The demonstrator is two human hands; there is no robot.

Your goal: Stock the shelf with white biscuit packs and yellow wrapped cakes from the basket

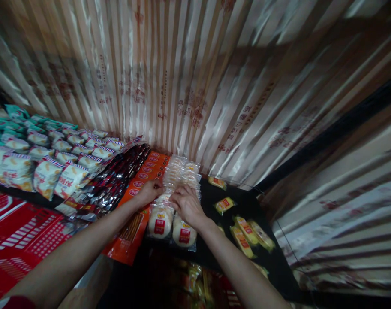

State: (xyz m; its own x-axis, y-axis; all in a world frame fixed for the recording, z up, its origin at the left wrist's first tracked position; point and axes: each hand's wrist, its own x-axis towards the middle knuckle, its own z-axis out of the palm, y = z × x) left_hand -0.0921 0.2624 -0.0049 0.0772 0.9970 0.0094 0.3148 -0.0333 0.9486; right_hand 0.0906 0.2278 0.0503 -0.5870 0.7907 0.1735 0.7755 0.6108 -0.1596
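Left hand (149,191): we see its fingers curled in tight, knuckles up, pressed to the left edge of the cake packets (171,223). We cannot tell whether they pinch the clear wrap or only lean on it.
Right hand (186,204): its fingers are bent, with the tips down on top of the same packets. The two sets of fingertips nearly meet. We cannot tell whether this hand has a real grip.
Cake packets: round pale cakes with red labels in clear wrap, laid in two overlapping rows. The rows run from just below both hands, under the fingers, and on beyond the fingertips toward the wall.
Orange packets (143,189): flat, directly under and outside the left fingers, touching the cake rows.
Dark foil packets (113,182): shiny, the next row out from the left fingers, past the orange ones.
White snack bags (58,169): well to the left of the left fingers, in overlapping rows.
Teal bags (18,116): farthest from the left fingers, behind the white bags.
Red carton (18,234): beside the left forearm, nearer to us than the fingers.
Yellow packets (243,234): scattered to the right of the right fingers, apart from them.
Black shelf (272,262): bare beyond the yellow packets.
Striped cloth (195,77): hangs just past the fingertips, behind the far end of the cake rows.
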